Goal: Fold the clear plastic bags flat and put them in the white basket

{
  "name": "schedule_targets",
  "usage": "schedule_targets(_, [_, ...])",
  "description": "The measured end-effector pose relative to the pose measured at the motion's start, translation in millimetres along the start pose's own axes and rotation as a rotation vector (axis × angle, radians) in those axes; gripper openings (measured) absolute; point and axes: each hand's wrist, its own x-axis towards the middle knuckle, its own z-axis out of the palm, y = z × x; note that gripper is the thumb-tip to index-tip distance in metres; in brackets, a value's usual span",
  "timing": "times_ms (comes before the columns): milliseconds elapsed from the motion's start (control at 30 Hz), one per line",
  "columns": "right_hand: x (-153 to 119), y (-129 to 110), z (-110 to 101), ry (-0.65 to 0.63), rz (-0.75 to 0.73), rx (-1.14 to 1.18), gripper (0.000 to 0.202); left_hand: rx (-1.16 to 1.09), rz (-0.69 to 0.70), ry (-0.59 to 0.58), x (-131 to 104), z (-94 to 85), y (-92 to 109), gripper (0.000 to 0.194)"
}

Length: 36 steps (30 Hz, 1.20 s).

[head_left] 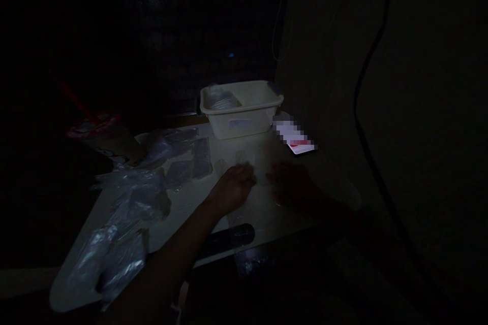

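Observation:
In dim light, a clear plastic bag (251, 218) lies across the tabletop, its lower end hanging over the front edge. My left hand (234, 188) rests on the plastic with its fingers curled in; what they pinch is too dark to make out. Opposite it, my right hand (292, 185) is in deep shadow over the plastic, its fingers blurred and pointing left. To the left of my left hand lie flat clear plastic packets (186, 167). A heap of crinkled clear plastic bags (133, 198) continues down the table's left side.
A white plastic bin (244, 124) with clear packets (221, 99) inside stands at the back. Beside it lies a phone (295, 137) with a lit screen. A drink cup (110, 142) with a red straw stands back left. A dark cable (360, 111) hangs at right, near the white table (183, 213).

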Motion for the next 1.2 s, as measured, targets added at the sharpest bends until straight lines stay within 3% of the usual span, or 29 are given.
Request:
schedule_targets(267, [-3, 4, 1, 0.014, 0.058, -0.047, 0.055, -0.048, 0.018, 0.048, -3, -0.3, -2, 0.020])
schedule_targets(367, [-2, 0, -1, 0.022, 0.093, -0.024, 0.051, -0.046, 0.012, 0.069, -3, -0.4, -1, 0.020])
schedule_targets(600, [-3, -10, 1, -0.014, 0.026, -0.055, 0.047, -0.061, 0.018, 0.064, -6, -5.0, 0, 0.020])
schedule_targets(733, [-5, -8, 6, -0.031, 0.022, -0.085, 0.049, -0.055, -0.011, 0.021, -8, -9.3, -5, 0.019])
schedule_targets(867, [-5, -8, 6, -0.044, 0.016, -0.107, 0.051, -0.076, -0.168, -0.002, -8, -15.0, -4, 0.024])
schedule_targets(1033, [-6, -9, 7, -0.032, 0.017, -0.134, 0.051, -0.091, -0.203, -0.146, -15, -14.9, 21, 0.051])
schedule_targets(1200, [-7, -7, 7, -0.031, 0.004, -0.140, 0.051, -0.046, -0.204, -0.265, -26, -7.1, 35, 0.055])
